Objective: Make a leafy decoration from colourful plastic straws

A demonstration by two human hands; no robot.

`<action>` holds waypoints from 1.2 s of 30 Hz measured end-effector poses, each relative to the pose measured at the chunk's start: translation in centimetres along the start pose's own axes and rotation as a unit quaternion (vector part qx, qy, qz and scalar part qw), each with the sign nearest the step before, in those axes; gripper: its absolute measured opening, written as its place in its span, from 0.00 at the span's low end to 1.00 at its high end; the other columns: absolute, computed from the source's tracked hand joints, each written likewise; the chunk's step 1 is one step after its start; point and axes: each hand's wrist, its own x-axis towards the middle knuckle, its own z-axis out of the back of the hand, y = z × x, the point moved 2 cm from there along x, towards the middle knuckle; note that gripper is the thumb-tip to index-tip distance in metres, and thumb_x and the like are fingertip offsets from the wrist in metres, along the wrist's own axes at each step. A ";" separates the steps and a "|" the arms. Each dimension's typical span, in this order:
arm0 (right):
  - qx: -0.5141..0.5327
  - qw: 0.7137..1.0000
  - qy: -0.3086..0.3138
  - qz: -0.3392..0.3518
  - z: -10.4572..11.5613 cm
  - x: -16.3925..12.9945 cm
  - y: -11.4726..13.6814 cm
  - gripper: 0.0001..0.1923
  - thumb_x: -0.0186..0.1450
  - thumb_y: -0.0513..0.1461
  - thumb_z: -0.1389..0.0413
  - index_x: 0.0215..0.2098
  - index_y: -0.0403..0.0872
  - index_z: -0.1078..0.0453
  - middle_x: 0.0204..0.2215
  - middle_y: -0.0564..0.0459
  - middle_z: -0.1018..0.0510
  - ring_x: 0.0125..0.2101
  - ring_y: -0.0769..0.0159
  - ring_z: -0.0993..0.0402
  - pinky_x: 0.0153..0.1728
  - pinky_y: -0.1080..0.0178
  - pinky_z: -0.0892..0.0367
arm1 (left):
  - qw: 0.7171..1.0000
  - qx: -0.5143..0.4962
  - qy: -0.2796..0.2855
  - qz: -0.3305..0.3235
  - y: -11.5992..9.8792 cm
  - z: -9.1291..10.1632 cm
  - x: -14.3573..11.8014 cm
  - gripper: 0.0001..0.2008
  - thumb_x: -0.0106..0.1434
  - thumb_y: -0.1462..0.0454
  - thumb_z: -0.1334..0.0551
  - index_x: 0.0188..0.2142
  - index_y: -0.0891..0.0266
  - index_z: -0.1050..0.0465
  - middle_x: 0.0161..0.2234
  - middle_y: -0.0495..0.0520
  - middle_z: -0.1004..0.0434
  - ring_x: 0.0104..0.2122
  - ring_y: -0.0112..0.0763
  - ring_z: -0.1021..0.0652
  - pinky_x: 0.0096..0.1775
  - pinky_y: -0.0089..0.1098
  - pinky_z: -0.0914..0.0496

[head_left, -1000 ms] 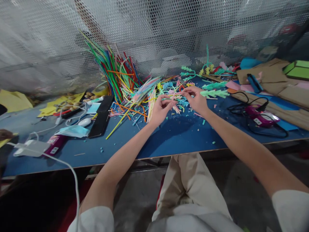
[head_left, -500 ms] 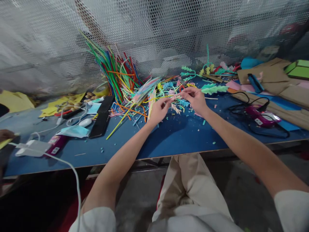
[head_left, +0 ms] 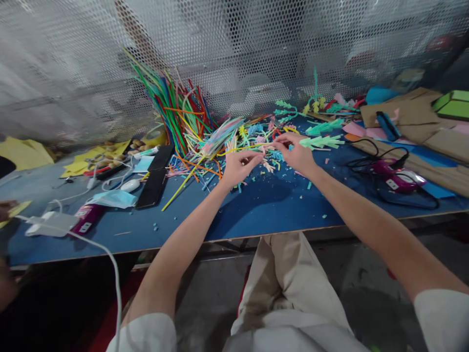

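My left hand (head_left: pixel 238 167) is closed in a pinch, thumb and forefinger meeting on a small pale pink pipe cleaner piece (head_left: pixel 264 149). Close on its right, my right hand (head_left: pixel 297 155) pinches a thin pipe cleaner stem, its grip partly hidden by the fingers. A light green leafy pipe cleaner sprig (head_left: pixel 324 142) sticks out to the right from behind this hand and seems to belong to that stem. Just above lies a teal leafy sprig (head_left: pixel 324 127). A yellow pipe cleaner (head_left: pixel 244 147) runs behind my fingers. Short cut pieces lie around both hands.
A bundle of coloured pipe cleaners (head_left: pixel 176 112) leans against the perforated metal screen (head_left: pixel 256 49). Left are a black phone-like case (head_left: pixel 152 188), a face mask (head_left: pixel 113 198) and a white cable (head_left: pixel 88 240). Cardboard (head_left: pixel 399 112) and a purple power strip (head_left: pixel 395 176) lie right. Another person's hand (head_left: pixel 6 209) shows far left.
My left hand has opened out slightly at the back fingers and shifted a little. The light green sprig has dropped lower, away from the teal one. The other person's hand has moved slightly.
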 end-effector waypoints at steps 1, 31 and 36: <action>0.029 0.999 -0.004 -0.018 -0.2 -0.1 0.0 0.21 0.70 0.57 0.36 0.35 0.50 0.20 0.33 0.49 0.16 0.32 0.60 0.24 0.38 0.55 0.25 | 1.000 -0.004 0.020 0.004 0.1 -0.4 -0.1 0.23 0.70 0.44 0.33 0.40 0.61 0.11 0.34 0.57 0.12 0.25 0.29 0.25 0.27 0.30 0.36; -0.017 0.997 0.076 0.019 1.5 0.6 -0.1 0.16 0.70 0.54 0.34 0.36 0.51 0.18 0.34 0.48 0.16 0.35 0.57 0.23 0.41 0.54 0.26 | 0.995 0.068 -0.065 -0.023 -0.2 1.8 0.4 0.23 0.73 0.44 0.36 0.37 0.59 0.13 0.31 0.55 0.13 0.29 0.31 0.21 0.30 0.31 0.32; -0.068 0.996 0.014 0.056 1.7 0.3 1.2 0.20 0.74 0.57 0.40 0.36 0.52 0.19 0.36 0.47 0.15 0.39 0.55 0.22 0.46 0.51 0.25 | 0.991 0.087 -0.063 -0.074 -1.0 0.5 -0.3 0.24 0.71 0.42 0.34 0.35 0.58 0.12 0.30 0.56 0.13 0.27 0.31 0.22 0.33 0.33 0.30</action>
